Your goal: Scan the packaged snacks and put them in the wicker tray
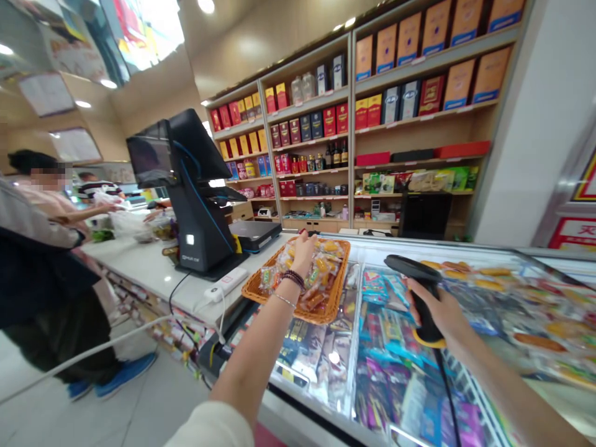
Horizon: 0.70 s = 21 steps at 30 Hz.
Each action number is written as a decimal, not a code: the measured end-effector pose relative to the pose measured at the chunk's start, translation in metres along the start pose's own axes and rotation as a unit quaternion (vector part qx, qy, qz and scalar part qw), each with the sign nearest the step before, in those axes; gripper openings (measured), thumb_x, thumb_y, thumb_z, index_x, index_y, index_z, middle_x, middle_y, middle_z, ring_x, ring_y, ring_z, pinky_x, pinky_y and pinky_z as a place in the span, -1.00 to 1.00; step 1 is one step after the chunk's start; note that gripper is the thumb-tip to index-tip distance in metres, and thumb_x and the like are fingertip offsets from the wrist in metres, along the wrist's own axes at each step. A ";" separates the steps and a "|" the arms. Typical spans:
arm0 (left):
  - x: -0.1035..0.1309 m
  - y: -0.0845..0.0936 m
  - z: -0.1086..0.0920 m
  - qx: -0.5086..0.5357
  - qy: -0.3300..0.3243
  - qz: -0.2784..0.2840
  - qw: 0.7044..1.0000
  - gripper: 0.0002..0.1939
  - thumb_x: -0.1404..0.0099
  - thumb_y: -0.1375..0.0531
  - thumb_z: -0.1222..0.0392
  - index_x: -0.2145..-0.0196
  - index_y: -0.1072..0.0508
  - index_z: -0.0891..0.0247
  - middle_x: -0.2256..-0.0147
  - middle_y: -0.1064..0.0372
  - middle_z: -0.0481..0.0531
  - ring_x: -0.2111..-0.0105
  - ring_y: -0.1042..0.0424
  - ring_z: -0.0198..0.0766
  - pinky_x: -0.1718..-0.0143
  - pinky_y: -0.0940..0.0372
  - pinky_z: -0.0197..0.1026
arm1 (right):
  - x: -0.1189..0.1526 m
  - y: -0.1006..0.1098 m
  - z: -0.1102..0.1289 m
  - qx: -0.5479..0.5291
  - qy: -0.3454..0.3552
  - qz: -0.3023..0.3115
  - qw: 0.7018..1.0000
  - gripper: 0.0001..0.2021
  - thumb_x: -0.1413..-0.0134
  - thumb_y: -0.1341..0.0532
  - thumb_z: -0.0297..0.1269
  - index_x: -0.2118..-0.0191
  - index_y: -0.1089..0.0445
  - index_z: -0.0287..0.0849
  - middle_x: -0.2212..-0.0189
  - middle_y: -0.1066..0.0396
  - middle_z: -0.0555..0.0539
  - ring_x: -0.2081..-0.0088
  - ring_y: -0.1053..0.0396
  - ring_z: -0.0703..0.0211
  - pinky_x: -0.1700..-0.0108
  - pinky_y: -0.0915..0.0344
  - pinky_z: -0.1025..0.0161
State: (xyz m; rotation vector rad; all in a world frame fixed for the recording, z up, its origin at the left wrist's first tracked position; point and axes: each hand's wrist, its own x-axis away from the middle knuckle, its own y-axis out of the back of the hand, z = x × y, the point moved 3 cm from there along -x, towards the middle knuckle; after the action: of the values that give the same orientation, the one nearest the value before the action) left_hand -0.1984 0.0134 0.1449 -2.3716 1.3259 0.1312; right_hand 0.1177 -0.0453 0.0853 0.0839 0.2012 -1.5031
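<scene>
My right hand [433, 307] is wrapped round the handle of a black barcode scanner [414, 270] with a yellow base, held above the glass-topped freezer [356, 347]. A cable hangs down from it. My left hand [304, 251], with dark beads and a silver bracelet at the wrist, reaches over an orange wicker basket [343, 282] that rests on the freezer top. Wrapped snacks [321, 268] fill the basket. The fingers of this hand point away at the basket's far side; what they hold, if anything, cannot be made out.
A black cash register [200, 205] stands on the white counter [153, 273], beside a power strip [226, 284] with a white cable. People [46, 273] stand at the left, near plastic bags. Shelves [307, 143] of boxes and bottles line the back wall.
</scene>
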 end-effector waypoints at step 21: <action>0.234 -0.307 0.136 -0.172 -0.139 0.495 0.840 -0.72 -0.22 -0.32 0.27 0.09 -0.59 0.28 -0.03 -0.49 0.30 -0.14 -0.39 0.12 -0.28 -0.17 0.02 | 0.034 0.191 0.033 -0.097 0.079 -0.324 0.938 -0.54 0.11 -0.43 0.13 0.33 -0.26 -0.07 0.59 -0.28 0.14 0.66 -0.20 0.33 0.64 -0.15 0.29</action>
State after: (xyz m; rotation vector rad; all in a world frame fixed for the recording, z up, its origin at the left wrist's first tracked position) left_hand 0.1994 0.0231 0.0516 -1.5322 2.3602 1.0314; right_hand 0.3124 -0.0717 0.0985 -0.0246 0.5456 -2.1269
